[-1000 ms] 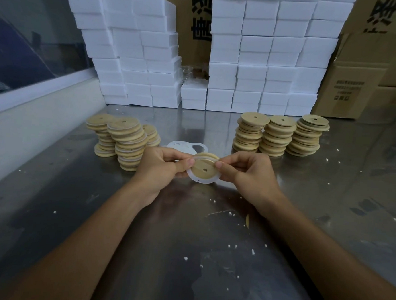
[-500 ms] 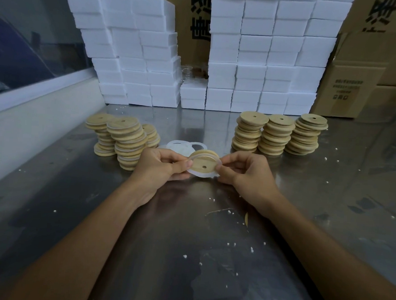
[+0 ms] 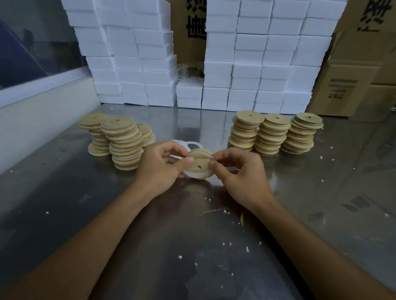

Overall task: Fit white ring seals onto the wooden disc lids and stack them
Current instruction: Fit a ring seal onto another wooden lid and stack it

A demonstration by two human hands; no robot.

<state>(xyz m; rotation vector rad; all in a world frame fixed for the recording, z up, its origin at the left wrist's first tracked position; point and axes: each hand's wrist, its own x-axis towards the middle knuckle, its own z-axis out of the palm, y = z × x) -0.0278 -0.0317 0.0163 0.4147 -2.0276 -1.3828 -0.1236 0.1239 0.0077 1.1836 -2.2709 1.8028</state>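
Both hands hold one wooden disc lid [image 3: 200, 165] with a small centre hole, just above the steel table. A white ring seal [image 3: 191, 174] sits around its rim, showing at the lower left and top right. My left hand [image 3: 161, 165] pinches the lid's left edge with thumb and fingers. My right hand [image 3: 239, 173] pinches the right edge. Loose white ring seals [image 3: 188, 144] lie on the table just behind the hands. Stacks of lids with white seals [image 3: 121, 140] stand to the left. Three stacks of bare wooden lids [image 3: 274, 133] stand to the right.
The steel table [image 3: 186, 253] carries scattered white crumbs. A wall of white foam boxes [image 3: 244, 60] lines the back, with cardboard cartons [image 3: 359, 74] at the back right. A white ledge and window [image 3: 34, 88] border the left side.
The lid has tilted and turned in my hands, and the seal has moved further onto its rim. Both hands stayed in place at the table's middle.
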